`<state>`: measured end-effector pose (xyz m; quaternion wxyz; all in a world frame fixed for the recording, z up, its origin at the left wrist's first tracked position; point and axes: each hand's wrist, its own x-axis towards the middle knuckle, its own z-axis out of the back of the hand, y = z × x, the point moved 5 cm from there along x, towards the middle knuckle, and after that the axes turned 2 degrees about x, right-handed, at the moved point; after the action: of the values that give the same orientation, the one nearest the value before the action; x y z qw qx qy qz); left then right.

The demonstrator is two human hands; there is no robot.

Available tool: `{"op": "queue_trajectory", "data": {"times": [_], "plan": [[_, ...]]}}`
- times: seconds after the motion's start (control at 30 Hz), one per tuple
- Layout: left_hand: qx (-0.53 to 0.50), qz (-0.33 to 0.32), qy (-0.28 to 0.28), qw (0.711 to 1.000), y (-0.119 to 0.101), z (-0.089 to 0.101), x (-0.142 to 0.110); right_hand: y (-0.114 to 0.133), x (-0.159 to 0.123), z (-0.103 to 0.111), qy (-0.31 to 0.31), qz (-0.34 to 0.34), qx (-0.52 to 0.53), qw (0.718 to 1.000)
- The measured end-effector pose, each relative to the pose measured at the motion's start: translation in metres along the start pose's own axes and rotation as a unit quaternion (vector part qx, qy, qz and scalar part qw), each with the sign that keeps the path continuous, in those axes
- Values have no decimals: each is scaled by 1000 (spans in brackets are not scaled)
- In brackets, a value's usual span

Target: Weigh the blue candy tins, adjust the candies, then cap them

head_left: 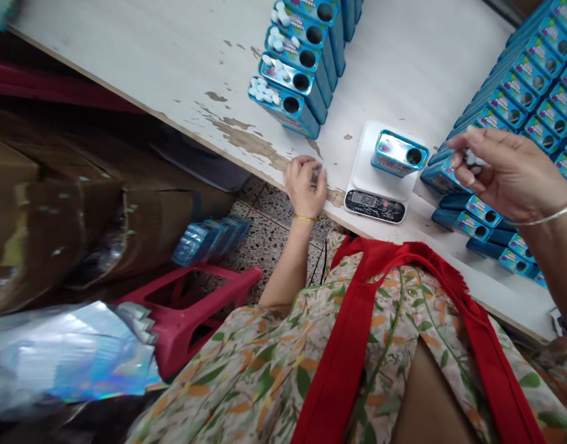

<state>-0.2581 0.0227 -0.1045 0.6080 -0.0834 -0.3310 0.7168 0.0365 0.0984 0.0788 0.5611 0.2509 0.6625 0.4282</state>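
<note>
My right hand (pixel 509 166) is raised over the tins on the right. Its fingers are curled round a few small white tablets (pixel 474 161). At the table's front edge, my left hand (pixel 305 185) has its fingers bent inward, and what they hold, if anything, is hidden. Between the hands a white digital scale (pixel 380 169) bears one blue tin (pixel 398 153) with a round dark hole in its shiny top. The digits on its display are too small to read.
A row of blue tins (pixel 288 117) stands at the back left, with white tablets (pixel 264 90) heaped on several tops. Many more tins (pixel 526 89) fill the right side. Left of the table are cardboard boxes (pixel 93 203), a pink stool (pixel 204 308) and wrapped blue packs (pixel 209 240).
</note>
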Motion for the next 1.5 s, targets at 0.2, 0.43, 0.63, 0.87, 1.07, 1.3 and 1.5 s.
{"op": "queue_trajectory", "data": {"times": [0.2, 0.43, 0.63, 0.87, 1.07, 1.3, 1.5], "plan": [[-6, 3, 5, 1000, 2, -2, -1, -24, -29, 27, -42, -45, 58, 996], [-45, -9, 9, 999, -4, 2, 5, -49, -80, 33, -75, -35, 40, 996], [-43, -116, 44, 991, -66, 38, 40, -92, -113, 32, -45, -46, 70, 995], [6, -375, 217, 902, -160, 28, 71, -135, -128, 35, -59, -27, 113, 991], [-20, -500, 208, 841, -211, 3, 42, -160, -142, 46, -102, -19, 161, 981], [-40, -550, 197, 811, -216, -45, 19, -184, -151, 56, -132, -49, 175, 974], [-25, -444, 113, 889, -201, -66, 157, -186, -159, 62, -147, -102, 155, 971]]}}
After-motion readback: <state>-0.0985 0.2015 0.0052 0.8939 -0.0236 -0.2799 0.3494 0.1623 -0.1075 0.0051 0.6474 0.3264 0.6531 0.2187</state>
